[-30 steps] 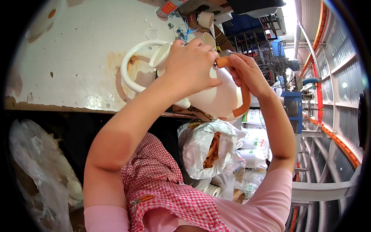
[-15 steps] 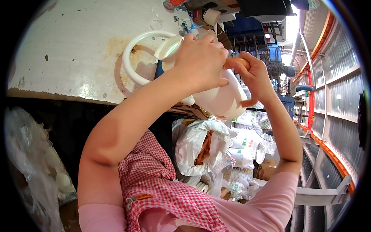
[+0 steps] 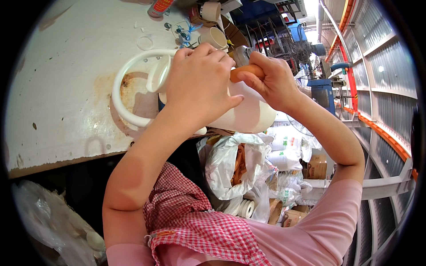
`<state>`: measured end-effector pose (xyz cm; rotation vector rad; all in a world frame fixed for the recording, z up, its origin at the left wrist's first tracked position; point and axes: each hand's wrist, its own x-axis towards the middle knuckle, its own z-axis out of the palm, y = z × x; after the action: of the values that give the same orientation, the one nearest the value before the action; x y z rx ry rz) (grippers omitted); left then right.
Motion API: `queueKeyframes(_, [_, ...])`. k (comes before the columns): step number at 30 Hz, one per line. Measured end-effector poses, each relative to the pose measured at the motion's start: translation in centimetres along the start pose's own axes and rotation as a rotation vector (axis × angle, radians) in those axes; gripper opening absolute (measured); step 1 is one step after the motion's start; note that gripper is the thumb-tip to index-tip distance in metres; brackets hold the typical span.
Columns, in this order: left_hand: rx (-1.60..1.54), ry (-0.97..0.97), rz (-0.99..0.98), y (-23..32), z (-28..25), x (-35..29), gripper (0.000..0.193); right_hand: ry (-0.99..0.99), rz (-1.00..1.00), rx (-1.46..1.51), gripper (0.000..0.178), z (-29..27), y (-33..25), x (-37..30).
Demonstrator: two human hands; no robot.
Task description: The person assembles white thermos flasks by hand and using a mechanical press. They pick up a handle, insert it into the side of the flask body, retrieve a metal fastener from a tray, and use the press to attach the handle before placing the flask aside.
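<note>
Head view: two hands on a white vessel (image 3: 250,114) and an orange-brown piece (image 3: 248,72).
The left hand (image 3: 199,84) has its grip spread over the vessel, grasping it; right of the vessel's top, the right hand (image 3: 276,82) pinches the orange-brown piece, its end beside the left fingers. Left of the vessel, a white ring-shaped tube (image 3: 117,97) curves above the worktop (image 3: 57,115); below the vessel sits an open white bag (image 3: 218,170) containing orange-brown parts (image 3: 238,166).

The person wears a pink short-sleeved shirt (image 3: 306,235) and red-checked apron (image 3: 222,232) with an orange label (image 3: 165,233) — left hand (image 3: 199,82) and right hand (image 3: 278,84) bare.
</note>
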<state>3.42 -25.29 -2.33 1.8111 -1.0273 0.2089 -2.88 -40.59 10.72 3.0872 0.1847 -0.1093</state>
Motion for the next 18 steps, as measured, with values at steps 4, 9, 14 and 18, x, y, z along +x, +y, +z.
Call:
queueKeyframes(4, [-0.027, 0.047, 0.02, -0.08, 0.29, 0.03, 0.056, 0.017, -0.037, -0.095, 0.039, 0.07, 0.18, -0.06])
queueKeyframes(9, [-0.029, 0.054, 0.029, -0.36, 0.06, -0.05, 0.056, 0.024, -0.026, -0.07, 0.041, 0.42, -0.31, 0.14])
queueKeyframes(14, [-0.045, 0.048, 0.058, -0.21, 0.03, 0.13, 0.056, 0.057, -0.001, -0.032, 0.043, 0.51, -0.25, -0.01])
queueKeyframes(18, [0.007, 0.036, 0.085, 0.21, -0.51, 0.26, 0.056, 0.108, -0.005, -0.098, 0.043, 0.5, -0.47, -0.05])
